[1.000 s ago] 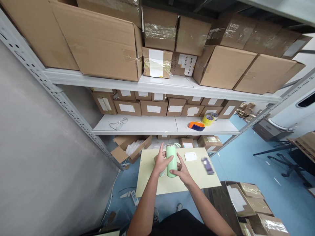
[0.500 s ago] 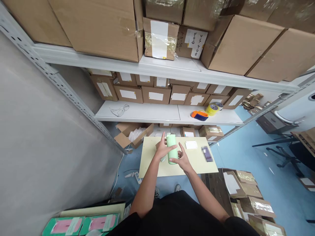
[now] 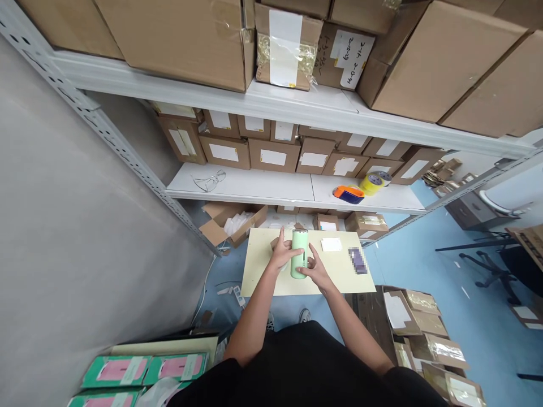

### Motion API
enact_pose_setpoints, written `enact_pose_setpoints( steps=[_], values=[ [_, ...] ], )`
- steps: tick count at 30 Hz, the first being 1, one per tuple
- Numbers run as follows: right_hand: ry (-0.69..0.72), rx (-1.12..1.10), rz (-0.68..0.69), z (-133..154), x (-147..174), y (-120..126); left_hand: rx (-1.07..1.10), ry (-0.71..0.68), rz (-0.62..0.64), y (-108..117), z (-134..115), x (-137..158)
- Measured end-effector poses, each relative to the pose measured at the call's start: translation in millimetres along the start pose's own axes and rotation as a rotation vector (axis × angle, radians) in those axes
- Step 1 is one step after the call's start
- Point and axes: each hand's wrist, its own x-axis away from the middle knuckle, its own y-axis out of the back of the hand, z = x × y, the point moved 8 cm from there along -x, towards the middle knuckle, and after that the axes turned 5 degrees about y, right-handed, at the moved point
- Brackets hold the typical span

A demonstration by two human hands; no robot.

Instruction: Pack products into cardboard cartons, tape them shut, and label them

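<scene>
Between my two hands, above the pale yellow board point(image 3: 263, 282), stands a light green cylindrical tumbler point(image 3: 299, 240) with a metallic rim and a dark mark on its side. My left hand point(image 3: 281, 254) grips it from the left, thumb across its front and index finger pointing up. On the lower right side, my right hand point(image 3: 314, 270) closes on it with the thumb near its base. Behind my left hand a small brown cardboard piece is partly hidden. A white card point(image 3: 331, 244) and a blurred purple item point(image 3: 357, 261) lie to the right on the board.
A white shelf point(image 3: 263, 186) holds glasses point(image 3: 210, 181), an orange-and-blue tape dispenser point(image 3: 348, 194), yellow tape point(image 3: 371, 183) and several cartons. An open carton point(image 3: 216, 229) stands left behind the board. Taped boxes point(image 3: 441, 350) lie at lower right; green-and-pink boxes point(image 3: 123, 368) at lower left.
The tumbler has turned in my hands, so a dark mark now faces me and its metallic rim shows more clearly. Both hands still hold it. The camera view has shifted slightly.
</scene>
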Motion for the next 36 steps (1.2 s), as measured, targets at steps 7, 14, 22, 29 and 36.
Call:
enact_pose_setpoints(
  steps=[7,14,22,29,36],
  values=[
    [0.03,0.131,-0.086,-12,-1,6,-0.276,-0.181,-0.263,19,-14,1],
    [0.197,0.326,0.008,-16,-5,-8,-0.274,-0.206,-0.221,35,-33,1],
    [-0.011,0.364,-0.158,-96,-47,8,-0.207,-0.415,-0.463,93,-53,19],
    [-0.188,0.593,-0.215,-139,-81,-5,-0.271,-0.454,-0.449,102,-38,22],
    [-0.215,0.554,-0.297,-148,-89,6,-0.247,-0.375,-0.453,112,2,-2]
  ],
)
